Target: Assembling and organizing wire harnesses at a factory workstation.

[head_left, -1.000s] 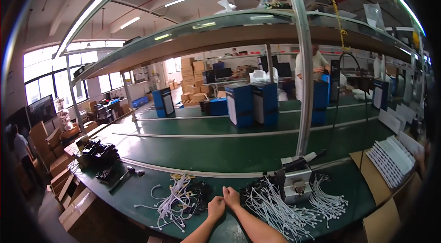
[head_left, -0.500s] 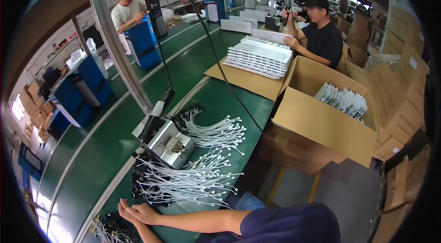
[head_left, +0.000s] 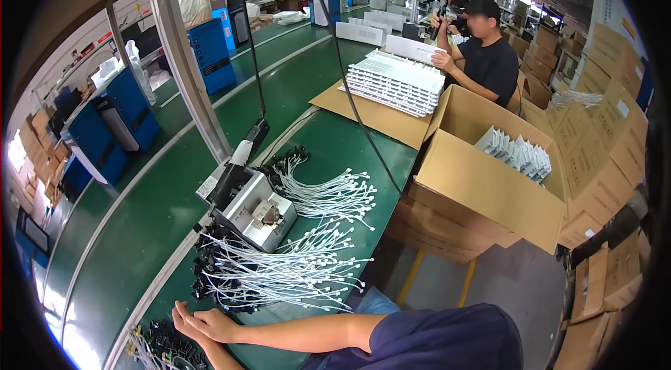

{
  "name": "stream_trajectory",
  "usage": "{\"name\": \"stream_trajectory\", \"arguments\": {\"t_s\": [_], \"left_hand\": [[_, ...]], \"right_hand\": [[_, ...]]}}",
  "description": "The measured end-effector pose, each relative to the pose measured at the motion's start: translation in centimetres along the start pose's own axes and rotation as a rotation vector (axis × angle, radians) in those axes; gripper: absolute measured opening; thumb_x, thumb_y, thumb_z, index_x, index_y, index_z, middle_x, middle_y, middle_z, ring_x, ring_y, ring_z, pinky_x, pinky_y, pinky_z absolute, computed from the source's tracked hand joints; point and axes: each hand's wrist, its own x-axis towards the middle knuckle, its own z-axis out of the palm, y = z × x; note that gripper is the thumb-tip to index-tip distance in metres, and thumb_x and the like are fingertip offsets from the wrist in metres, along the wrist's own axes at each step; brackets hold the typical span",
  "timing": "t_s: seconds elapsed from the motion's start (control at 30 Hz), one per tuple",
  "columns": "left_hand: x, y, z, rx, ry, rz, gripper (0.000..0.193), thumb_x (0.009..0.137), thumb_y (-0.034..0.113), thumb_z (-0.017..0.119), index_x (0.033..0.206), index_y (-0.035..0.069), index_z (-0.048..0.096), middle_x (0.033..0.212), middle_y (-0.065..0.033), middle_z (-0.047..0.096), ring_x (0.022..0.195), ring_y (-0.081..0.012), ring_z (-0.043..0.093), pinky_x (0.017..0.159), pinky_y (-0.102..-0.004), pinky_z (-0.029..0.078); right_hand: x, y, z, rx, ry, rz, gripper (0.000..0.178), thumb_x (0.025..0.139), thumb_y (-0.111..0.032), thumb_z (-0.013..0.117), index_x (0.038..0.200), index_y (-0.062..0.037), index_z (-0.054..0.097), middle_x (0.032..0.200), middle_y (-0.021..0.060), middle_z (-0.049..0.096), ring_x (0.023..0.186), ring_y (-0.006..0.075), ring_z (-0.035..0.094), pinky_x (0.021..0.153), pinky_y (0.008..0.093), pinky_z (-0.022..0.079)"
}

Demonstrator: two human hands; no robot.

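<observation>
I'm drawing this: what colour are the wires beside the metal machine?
The wires are white, clearest in the head view.

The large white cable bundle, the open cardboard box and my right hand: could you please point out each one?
Large white cable bundle (head_left: 279, 269): head view, middle of its strands.
Open cardboard box (head_left: 489, 187): head view, its near flap.
Right hand (head_left: 218, 326): head view, back of the hand.

Dark navy short sleeve (head_left: 447, 336)
</observation>
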Motion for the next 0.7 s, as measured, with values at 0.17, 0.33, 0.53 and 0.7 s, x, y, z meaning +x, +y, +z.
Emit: {"name": "stream_trajectory", "arguments": {"t_s": [0.17,0.33,0.53,0.7], "left_hand": [[0.8,-1.0,-1.1,0.11,-0.117,0.122,0.028,0.086,0.022,0.045,0.072,-0.002,0.051,0.064,-0.0046,0.048,0.055,-0.0145,0.042,0.051,-0.0281,0.035],[0.3,-2.4,-1.0,0.028,-0.041,0.027,0.025,0.086,0.019,0.044,0.074,-0.001,0.053,0.066,-0.0067,0.052,0.059,-0.0158,0.048,0.053,-0.0287,0.038],[0.0,0.6,0.0,0.143,-0.063,-0.002,0.028,0.086,0.021,0.051,0.068,0.001,0.056,0.055,0.0027,0.043,0.053,-0.01,0.036,0.048,-0.0267,0.029],[0.1,1.7,-1.2,0.133,0.02,-0.078,0.025,0.083,0.024,0.055,0.076,0.0,0.062,0.069,-0.005,0.061,0.064,-0.0101,0.05,0.057,-0.0267,0.041]], "right_hand": [[-0.4,-1.3,-0.1,0.038,0.034,-0.019,0.037,0.087,-0.031,0.046,0.081,0.0033,0.059,0.067,0.0185,0.059,0.059,0.0283,0.059,0.052,0.0347,0.042],[-0.4,-0.9,-0.6,0.02,-0.027,-0.019,0.04,0.088,-0.033,0.046,0.074,0.0027,0.056,0.062,0.0188,0.056,0.054,0.0264,0.055,0.051,0.0346,0.041],[0.2,-1.3,-1.0,-0.001,0.01,0.006,0.042,0.087,-0.036,0.046,0.068,0.0,0.055,0.061,0.0191,0.055,0.057,0.0317,0.057,0.049,0.038,0.04],[0.4,-2.0,0.0,-0.135,-0.005,-0.014,0.045,0.085,-0.041,0.047,0.065,-0.0026,0.056,0.064,0.0211,0.055,0.06,0.0352,0.058,0.052,0.0399,0.042]]}}
